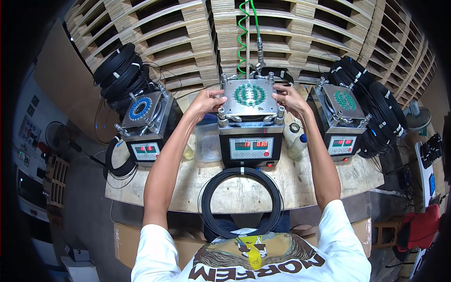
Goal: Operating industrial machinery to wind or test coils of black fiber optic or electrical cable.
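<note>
A square metal plate (232, 111) lies on top of the middle black machine (229, 162), with small green pieces (243, 96) set in rings on it. My left hand (206, 102) grips the plate's left edge between thumb and fingers. At the opposite edge, my right hand (290, 100) holds the plate the same way. Clamp-like metal posts stand at the plate's corners. The machine's front panel (251, 148) shows lit red digits. A coil of black cable (206, 199) rests against the near side of the bench, below the machine.
A similar machine (141, 150) with a blue ring on top stands left, another (339, 145) with green pieces right. Black cable coils (120, 80) are stacked behind. A clear plastic tub (206, 145) and a blue-capped bottle (297, 146) flank the middle machine. Wooden pallets (174, 42) rise behind the bench.
</note>
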The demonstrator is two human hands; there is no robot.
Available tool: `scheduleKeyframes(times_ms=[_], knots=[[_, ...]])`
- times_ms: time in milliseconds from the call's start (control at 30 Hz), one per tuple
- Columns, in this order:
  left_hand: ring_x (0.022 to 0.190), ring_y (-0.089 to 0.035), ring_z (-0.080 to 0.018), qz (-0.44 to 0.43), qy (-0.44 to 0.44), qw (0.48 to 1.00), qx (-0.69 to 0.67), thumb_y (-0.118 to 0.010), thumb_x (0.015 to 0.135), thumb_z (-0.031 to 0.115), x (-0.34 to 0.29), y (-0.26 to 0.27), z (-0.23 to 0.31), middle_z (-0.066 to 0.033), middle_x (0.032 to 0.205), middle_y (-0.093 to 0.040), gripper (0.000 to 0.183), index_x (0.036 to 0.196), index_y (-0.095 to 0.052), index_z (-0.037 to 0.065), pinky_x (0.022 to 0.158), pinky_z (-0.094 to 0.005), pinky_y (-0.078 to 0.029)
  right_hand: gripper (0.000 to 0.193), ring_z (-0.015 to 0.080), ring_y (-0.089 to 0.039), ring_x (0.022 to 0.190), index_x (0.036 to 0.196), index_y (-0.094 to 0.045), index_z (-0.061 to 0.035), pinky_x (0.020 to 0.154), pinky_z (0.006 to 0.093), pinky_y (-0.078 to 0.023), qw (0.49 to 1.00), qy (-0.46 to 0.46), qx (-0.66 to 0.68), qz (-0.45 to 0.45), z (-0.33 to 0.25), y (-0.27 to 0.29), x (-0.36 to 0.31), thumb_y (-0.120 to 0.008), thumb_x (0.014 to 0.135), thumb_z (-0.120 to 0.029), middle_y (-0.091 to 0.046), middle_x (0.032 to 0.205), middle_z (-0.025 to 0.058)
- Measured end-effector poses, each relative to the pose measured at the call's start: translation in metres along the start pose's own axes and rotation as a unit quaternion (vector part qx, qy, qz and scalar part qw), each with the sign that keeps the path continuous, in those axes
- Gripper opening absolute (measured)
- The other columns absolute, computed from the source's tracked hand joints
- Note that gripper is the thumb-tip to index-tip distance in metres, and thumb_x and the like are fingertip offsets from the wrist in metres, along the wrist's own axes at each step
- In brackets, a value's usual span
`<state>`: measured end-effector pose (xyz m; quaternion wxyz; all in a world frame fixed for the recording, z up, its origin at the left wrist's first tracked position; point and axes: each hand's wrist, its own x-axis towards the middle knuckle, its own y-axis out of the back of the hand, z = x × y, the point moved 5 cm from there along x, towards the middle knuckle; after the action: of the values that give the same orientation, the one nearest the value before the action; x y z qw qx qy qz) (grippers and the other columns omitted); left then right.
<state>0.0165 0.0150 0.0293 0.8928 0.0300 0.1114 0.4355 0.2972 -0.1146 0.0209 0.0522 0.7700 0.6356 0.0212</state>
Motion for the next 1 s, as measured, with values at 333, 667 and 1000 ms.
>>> scheduleKeyframes(times_ms=[333,667,1000], knots=[[0.069,-0.061,-0.0107,0.180,-0.223,0.950,0.123,-0.069,0.090,0.012,-0.029,-0.003,-0.010,-0.0031,0.081,-0.067,0.036,0.125,-0.068,0.001,0.066,-0.0270,-0.050,0.041,0.0092,-0.055,0.070,0.136,-0.059,-0.0018,0.059,0.0235,-0.044,0.992,0.052,-0.041,0.108,0.001,0.000,-0.029,-0.061,0.096,-0.012,-0.065,0.087,0.0041],[0.098,-0.063,-0.0382,0.161,-0.110,0.943,0.269,-0.065,0.097,0.034,-0.169,-0.042,-0.173,-0.0259,0.102,-0.062,0.046,0.115,-0.052,-0.006,0.090,-0.0444,-0.049,0.027,0.0180,-0.065,0.069,0.108,-0.067,0.0022,0.064,0.0324,-0.051,0.971,0.018,-0.211,0.114,0.157,-0.037,-0.182,-0.062,0.096,-0.021,-0.069,0.079,0.0142],[0.109,-0.057,-0.0441,0.011,-0.047,0.874,0.484,-0.072,0.087,0.018,-0.182,-0.078,-0.200,-0.0278,0.116,-0.060,0.044,0.121,-0.057,-0.007,0.094,-0.0483,-0.050,0.065,0.0455,-0.061,0.102,0.121,-0.055,0.0049,0.091,0.0505,-0.049,0.878,-0.012,-0.464,0.121,0.203,-0.121,-0.199,-0.082,0.072,-0.028,-0.063,0.103,0.0273]])
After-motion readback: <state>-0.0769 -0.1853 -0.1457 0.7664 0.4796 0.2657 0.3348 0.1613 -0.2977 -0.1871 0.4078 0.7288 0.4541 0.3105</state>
